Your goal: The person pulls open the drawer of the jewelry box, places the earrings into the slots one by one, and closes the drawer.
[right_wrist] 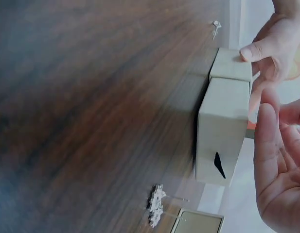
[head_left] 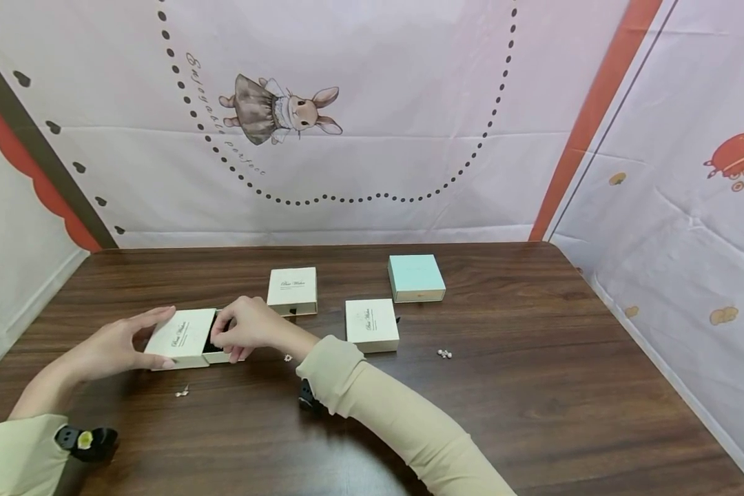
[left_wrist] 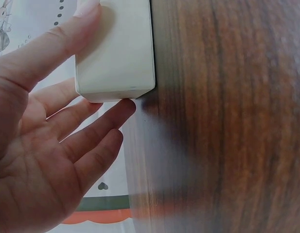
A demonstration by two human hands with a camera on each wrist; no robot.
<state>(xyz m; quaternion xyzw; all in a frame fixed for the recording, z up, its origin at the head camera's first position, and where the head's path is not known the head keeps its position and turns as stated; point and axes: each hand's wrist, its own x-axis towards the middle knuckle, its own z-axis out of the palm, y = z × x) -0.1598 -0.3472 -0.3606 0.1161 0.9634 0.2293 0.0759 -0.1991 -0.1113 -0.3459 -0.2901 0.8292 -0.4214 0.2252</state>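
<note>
So my left hand (head_left: 120,344) has the open cream box (head_left: 182,337) held between thumb and fingers, over toward the desk's (head_left: 545,399) left edge. Its drawer (right_wrist: 220,131) is slid partway out on the right, black lining showing, with a little black tab (right_wrist: 220,166) on the end. My right hand (head_left: 248,327) is right at that drawer, fingers bent and tips close together, but honestly I can't tell if there's anything between them.

One tiny silvery piece (head_left: 182,390) lies just on the near side of the box, a silvery star-like bit (head_left: 288,357) is by my right wrist, and a pearly-looking cluster (head_left: 444,353) is off toward the desk's right edge. Farther back there's a cream box with a dark tab (head_left: 292,286), another cream box (head_left: 372,324), and a light blue box (head_left: 417,275) nearest the far edge.
</note>
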